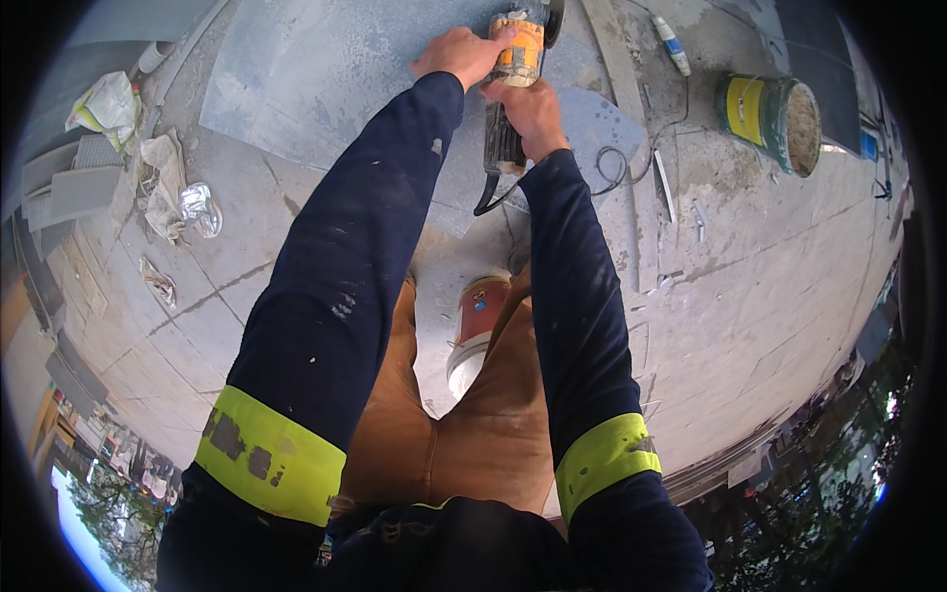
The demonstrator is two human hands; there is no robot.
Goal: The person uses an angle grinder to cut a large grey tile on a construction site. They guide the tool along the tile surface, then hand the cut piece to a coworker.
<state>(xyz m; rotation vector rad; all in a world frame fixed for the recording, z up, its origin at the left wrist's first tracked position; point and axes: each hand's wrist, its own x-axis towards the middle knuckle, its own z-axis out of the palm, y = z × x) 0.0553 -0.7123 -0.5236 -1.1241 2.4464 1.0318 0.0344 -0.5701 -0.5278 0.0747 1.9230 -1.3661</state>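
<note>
An angle grinder (519,49) with a worn orange body and a black rear handle is held out at the top of the view. Its dark disc (554,22) shows partly at the upper right of the tool. My left hand (458,54) grips the grinder from the left near its front, with a finger lying over the orange casing; some fingers are hidden. Closer to me, my right hand (533,114) is wrapped round the tool where the casing meets the handle. A black cord (485,197) hangs from the handle's end. Beneath lies a large grey sheet (296,84).
A red and white bucket (481,314) stands between my legs. To the right, a dark bucket with a yellow label (764,111) holds greyish material. A white and blue tube (672,46) lies near it. Grey tile pieces (84,192) and crumpled bags (107,107) lie left on the paved floor.
</note>
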